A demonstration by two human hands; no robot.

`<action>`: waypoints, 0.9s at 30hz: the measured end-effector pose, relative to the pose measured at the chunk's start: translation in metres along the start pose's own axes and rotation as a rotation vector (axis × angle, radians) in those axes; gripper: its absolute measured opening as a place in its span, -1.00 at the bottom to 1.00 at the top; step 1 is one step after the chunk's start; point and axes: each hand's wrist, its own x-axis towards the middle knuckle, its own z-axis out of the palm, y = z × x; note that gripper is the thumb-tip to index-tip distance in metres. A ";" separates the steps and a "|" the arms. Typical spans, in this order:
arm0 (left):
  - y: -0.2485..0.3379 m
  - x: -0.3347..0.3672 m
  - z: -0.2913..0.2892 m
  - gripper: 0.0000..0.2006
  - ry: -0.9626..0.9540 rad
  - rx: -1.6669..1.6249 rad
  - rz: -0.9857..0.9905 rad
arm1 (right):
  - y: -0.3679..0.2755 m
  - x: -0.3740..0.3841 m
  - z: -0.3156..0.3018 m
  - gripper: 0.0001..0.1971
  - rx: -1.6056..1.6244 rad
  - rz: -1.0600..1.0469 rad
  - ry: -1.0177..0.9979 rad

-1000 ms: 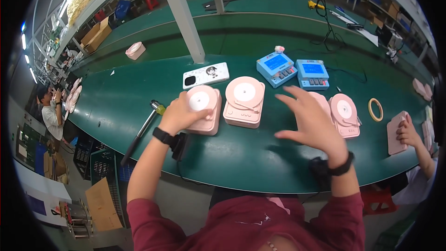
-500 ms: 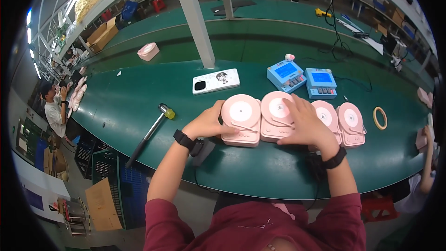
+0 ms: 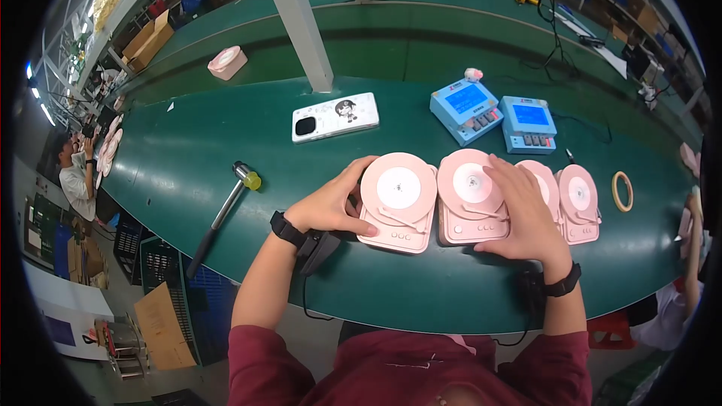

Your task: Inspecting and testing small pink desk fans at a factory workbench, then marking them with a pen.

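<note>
Two pink toy record players stand side by side in front of me, a narrow gap between them. My left hand (image 3: 335,203) grips the left record player (image 3: 398,192) by its left side, thumb on the front corner near the small buttons. Over the right side of the second record player (image 3: 470,203) my right hand (image 3: 530,214) is wrapped, thumb at its front edge. Each has a round platter with a white centre and a small arm. Just beyond my right hand are two more pink record players (image 3: 577,195), one of them partly hidden by that hand.
A mallet (image 3: 226,210) lies left on the green table (image 3: 195,143). Behind my hands are a phone (image 3: 336,116) and two blue devices with screens (image 3: 529,122). A tape ring (image 3: 622,192) lies right. A grey post (image 3: 297,22) rises at the back. Other people sit at both ends.
The two record players in my hands were close together and now stand slightly apart, the second one shifted right with my right hand. The whole view has also shifted a little.
</note>
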 end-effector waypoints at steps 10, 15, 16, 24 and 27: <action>0.000 -0.011 -0.004 0.08 0.015 0.029 0.016 | -0.005 -0.003 0.001 0.12 0.127 0.049 0.020; -0.001 -0.013 -0.005 0.09 0.028 0.034 -0.025 | -0.013 -0.007 0.005 0.09 0.121 0.105 0.078; -0.002 -0.013 -0.005 0.09 0.032 0.039 -0.019 | -0.013 -0.008 0.006 0.09 0.128 0.103 0.076; -0.003 -0.012 -0.002 0.09 0.044 0.025 -0.013 | -0.010 -0.011 0.012 0.05 -0.042 0.031 0.124; -0.001 -0.011 -0.002 0.08 0.042 0.023 -0.017 | -0.009 -0.011 0.011 0.03 -0.063 0.026 0.088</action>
